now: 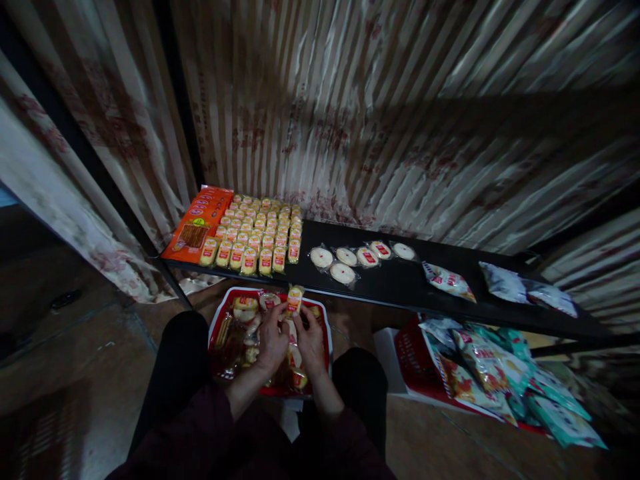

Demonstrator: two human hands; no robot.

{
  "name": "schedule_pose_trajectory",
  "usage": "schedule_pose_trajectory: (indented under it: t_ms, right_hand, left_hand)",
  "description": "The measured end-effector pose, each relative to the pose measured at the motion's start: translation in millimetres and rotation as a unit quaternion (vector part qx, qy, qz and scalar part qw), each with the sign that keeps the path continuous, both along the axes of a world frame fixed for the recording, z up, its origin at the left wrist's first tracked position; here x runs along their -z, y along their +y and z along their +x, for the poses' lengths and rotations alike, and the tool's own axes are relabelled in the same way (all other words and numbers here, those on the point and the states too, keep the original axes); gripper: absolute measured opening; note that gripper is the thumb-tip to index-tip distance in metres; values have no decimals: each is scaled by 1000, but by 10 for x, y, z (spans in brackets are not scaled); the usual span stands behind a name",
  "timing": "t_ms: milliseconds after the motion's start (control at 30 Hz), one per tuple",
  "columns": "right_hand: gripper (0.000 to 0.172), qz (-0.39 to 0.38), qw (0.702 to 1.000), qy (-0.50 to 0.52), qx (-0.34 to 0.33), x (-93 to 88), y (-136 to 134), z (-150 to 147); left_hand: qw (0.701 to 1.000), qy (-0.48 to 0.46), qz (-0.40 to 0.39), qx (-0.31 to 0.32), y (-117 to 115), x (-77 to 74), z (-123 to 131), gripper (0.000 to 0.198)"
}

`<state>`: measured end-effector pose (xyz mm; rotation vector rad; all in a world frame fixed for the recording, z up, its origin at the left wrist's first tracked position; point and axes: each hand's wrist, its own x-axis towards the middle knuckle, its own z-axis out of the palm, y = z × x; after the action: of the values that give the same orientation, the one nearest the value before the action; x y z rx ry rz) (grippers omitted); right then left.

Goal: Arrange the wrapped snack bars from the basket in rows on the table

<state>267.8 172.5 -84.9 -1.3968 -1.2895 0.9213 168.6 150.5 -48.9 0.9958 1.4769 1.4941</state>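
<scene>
Between my knees stands a red basket with a white rim (218, 308), holding wrapped round crackers, stick-like snacks and small yellow packs. Above it, my left hand (273, 340) and my right hand (309, 337) pinch a small wrapped snack cake (295, 300) from both sides, holding it upright with its orange label showing. Just beyond, on the black shelf (320, 297), rows of the same wrapped snack cakes (257, 233) stand close together. Right of these rows lie several round wrapped crackers (343, 273), some with red labels.
An orange snack bag (200, 223) lies at the shelf's left end. Farther right are a white and red bag (449, 281) and silvery bags (505, 283). Below the shelf, a second red basket (414, 357) overflows with snack bags (485, 363). Black posts (177, 87) and a curtain (350, 100) stand behind.
</scene>
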Motion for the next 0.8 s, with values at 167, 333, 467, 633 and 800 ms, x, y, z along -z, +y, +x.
schedule_pose_trajectory:
  t_ms: [167,333,467,633,800]
  right_hand:
    - [36,22,1000,-1,-7,-262,268,-15]
    - [36,57,998,-22,-1,-342,612,-10]
    - [36,74,996,-43,-2,-354,887,15]
    - [37,80,990,-115,27,-357,1117,22]
    - [39,82,975,-201,51,-348,1187,-9]
  left_hand:
    - [998,42,41,5,229,-175,-5,46]
    - [997,35,63,-3,506,-329,-6,44]
    - [998,11,60,5,699,-400,23,44]
    - [999,3,39,18,865,-403,69,39]
    - [999,-40,32,1,943,-367,89,37]
